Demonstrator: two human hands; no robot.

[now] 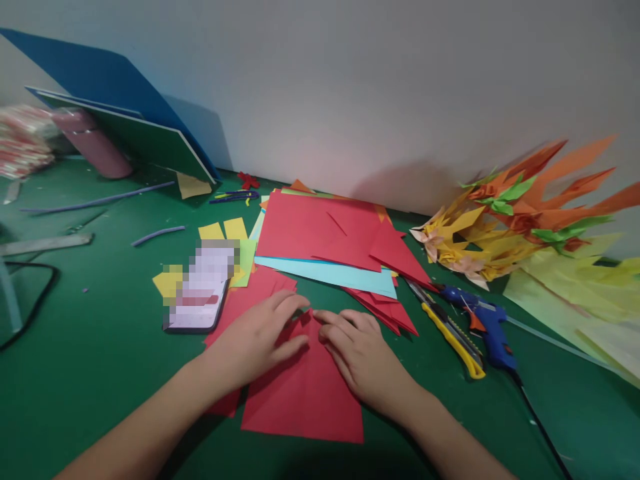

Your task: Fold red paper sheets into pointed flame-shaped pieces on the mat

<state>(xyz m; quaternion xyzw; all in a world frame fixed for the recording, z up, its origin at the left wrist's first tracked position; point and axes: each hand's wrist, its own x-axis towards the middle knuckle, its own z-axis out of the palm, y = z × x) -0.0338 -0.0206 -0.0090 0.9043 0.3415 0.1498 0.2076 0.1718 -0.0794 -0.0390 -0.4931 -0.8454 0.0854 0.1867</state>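
A sheet of red paper (305, 407) lies on the green table in front of me, its upper end folded to a narrow point and faint creases running down it. My left hand (260, 333) is at the upper left of the sheet, fingertips curled onto the point and thumb on the paper. From the other side, my right hand (357, 347) has its fingers bent and pressed on the folded right edge near the tip. Both hands grip the paper there; the fingertips partly hide the fold.
A phone (197, 293) lies left, over yellow paper pieces. Behind is a stack of red sheets (320, 227). At right are a yellow utility knife (455, 337), a blue glue gun (483, 323) and orange paper flowers (520, 207). A pink bottle (95, 143) leans at back left.
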